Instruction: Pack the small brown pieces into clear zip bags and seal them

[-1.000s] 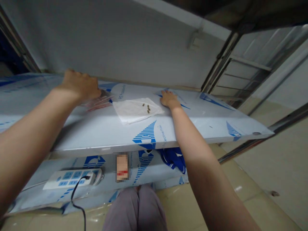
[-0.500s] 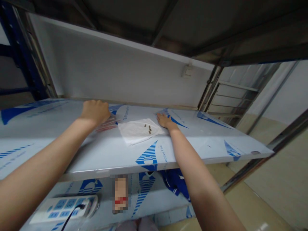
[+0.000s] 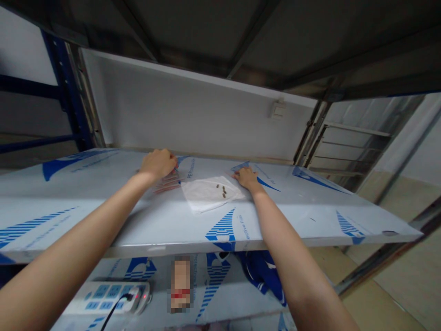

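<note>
A thin white sheet (image 3: pixel 198 195), cloth or paper, lies on the film-covered shelf with several small dark brown pieces (image 3: pixel 223 191) on its right half. To its left is a clear plastic packet with reddish stripes (image 3: pixel 168 185). My left hand (image 3: pixel 159 163) rests over the packet's far edge, its fingers curled in and their tips mostly hidden. Just beyond the sheet's right corner, my right hand (image 3: pixel 246 178) reaches down to the shelf surface. Its fingers are bent together at the tips; whatever they pinch is too small to name.
The shelf (image 3: pixel 292 216) wears blue-printed protective film. Below it are a white power strip (image 3: pixel 106 296) with a black cord, a blurred-out item (image 3: pixel 181 285) and blue cloth (image 3: pixel 263 271). A dark upper panel (image 3: pixel 206 37) hangs overhead; metal posts (image 3: pixel 312 133) stand at the sides.
The view has shifted, so the scene sits farther right and slightly lower. My right fingers, spread before, are now more bent at the sheet's corner. My left hand stays at the striped packet.
</note>
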### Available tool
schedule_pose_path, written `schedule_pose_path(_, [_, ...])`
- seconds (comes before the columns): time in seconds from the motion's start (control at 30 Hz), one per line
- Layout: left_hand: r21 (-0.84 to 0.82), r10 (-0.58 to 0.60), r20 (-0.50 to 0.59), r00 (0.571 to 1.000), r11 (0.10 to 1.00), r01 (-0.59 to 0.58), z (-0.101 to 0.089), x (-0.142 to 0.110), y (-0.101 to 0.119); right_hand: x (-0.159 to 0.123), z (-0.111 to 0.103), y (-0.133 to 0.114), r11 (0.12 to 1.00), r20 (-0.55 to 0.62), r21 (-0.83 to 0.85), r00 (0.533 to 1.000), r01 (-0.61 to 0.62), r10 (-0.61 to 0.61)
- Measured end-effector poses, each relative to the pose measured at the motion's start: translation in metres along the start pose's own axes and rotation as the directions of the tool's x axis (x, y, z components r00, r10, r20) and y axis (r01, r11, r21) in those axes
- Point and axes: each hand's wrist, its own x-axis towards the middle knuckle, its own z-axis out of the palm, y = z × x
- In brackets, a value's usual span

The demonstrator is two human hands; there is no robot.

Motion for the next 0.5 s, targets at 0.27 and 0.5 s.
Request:
schedule_pose_path(0.27, [-0.277,0.033,-0.176,0.984,0.958,-0.081,-0.002,0.005,-0.003,0.002,-0.010,-0.007,0.989,-0.146,0.143,0.989,0.046,-0.025])
schedule_pose_path(0.5, [-0.543,0.401,0.065,0.914,0.783,-0.305,0.031,-0.001,0.011,-0.021,-0.028,-0.060,0.627,-0.465,0.453,0.768,0.634,-0.441])
